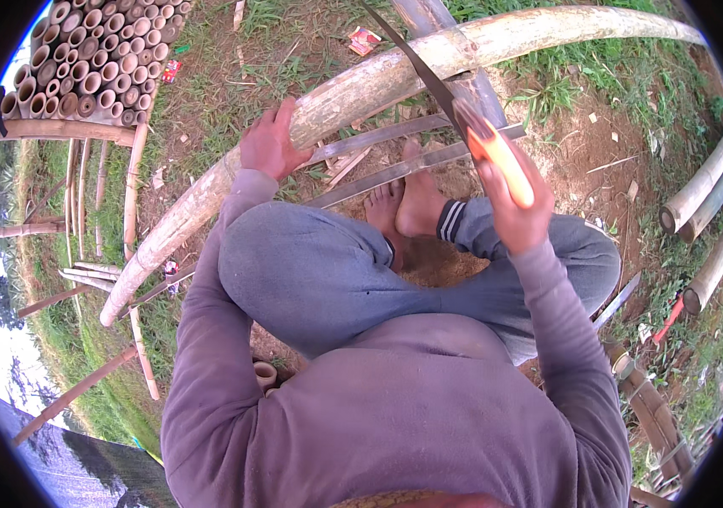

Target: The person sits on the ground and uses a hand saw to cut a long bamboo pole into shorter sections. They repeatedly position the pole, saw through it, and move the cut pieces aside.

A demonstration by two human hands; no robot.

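Note:
My left hand (272,141) grips a long, pale bamboo pole (361,91), with the thumb spread along its near side. The pole runs from the lower left to the upper right, across a darker support post (482,95). In my right hand (517,190) is a handsaw, closed around its orange handle (504,167). The dark saw blade (421,68) points up and left, crossing in front of the pole near the post. Whether its teeth touch the bamboo I cannot tell.
Cut bamboo pieces (95,63) are stacked at the far left. Thick bamboo poles (709,186) lie on the right, near a red-handled tool (673,317) and a long blade (618,300). Split bamboo strips (387,173) lie by my bare feet (416,203). A bamboo frame (130,195) stands left.

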